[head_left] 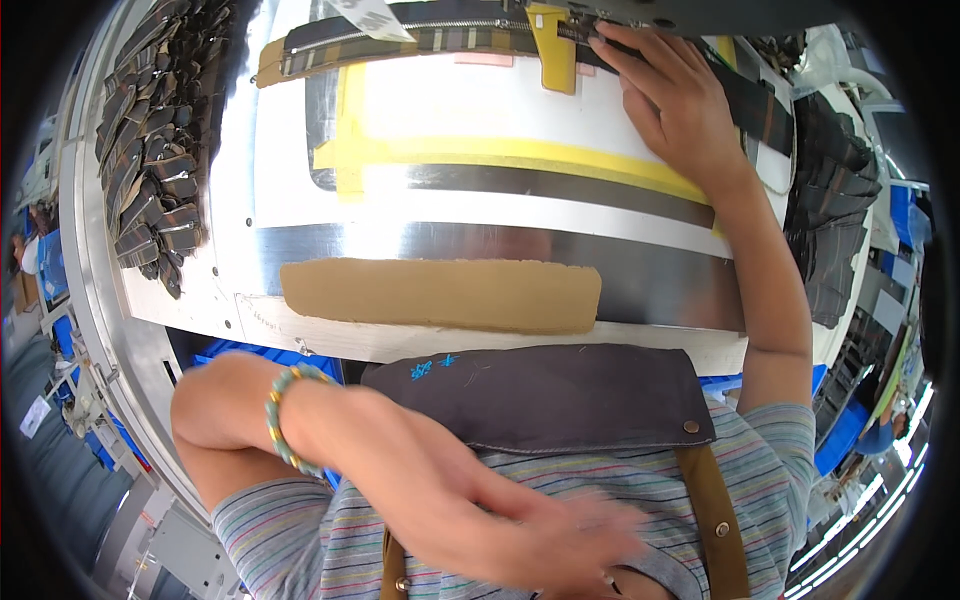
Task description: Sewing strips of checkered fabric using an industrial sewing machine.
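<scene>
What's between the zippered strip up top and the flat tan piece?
In the head view, yellow tape runs across the worktop between the zippered strip and the flat tan piece; a white band and bare metal also show there.

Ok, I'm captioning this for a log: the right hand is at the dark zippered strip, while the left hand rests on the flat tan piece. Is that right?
Not quite: the left hand isn't on the flat tan piece. The head view shows it, blurred, in front of the striped shirt. The right hand is at the dark zippered strip.
</scene>
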### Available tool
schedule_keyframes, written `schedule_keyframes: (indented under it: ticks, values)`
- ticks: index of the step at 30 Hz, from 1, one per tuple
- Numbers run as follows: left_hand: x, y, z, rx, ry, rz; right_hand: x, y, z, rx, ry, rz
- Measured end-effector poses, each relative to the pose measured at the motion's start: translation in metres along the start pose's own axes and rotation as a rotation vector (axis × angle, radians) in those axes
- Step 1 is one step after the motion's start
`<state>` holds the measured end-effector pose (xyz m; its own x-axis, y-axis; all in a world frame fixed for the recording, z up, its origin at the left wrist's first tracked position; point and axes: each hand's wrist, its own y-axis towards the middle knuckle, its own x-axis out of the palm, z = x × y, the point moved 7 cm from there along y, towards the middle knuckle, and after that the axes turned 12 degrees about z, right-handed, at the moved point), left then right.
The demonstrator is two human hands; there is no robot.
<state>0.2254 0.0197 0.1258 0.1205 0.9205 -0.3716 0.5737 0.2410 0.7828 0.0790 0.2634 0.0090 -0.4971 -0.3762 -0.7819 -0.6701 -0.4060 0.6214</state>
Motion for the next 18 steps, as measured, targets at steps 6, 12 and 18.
schedule_keyframes:
  ticks: [6,12,18]
  values:
    - [-0.017,-0.137,0.015,-0.898,-0.164,-0.762,-0.007,0.008,-0.006,0.067,0.026,-0.057]
    - [-0.003,-0.171,0.007,-1.028,-0.064,-1.117,-0.007,0.011,-0.011,0.081,0.04,-0.084]
    - [-0.012,-0.18,-0.007,-1.028,-0.028,-1.14,-0.009,0.006,-0.015,0.083,0.041,-0.093]
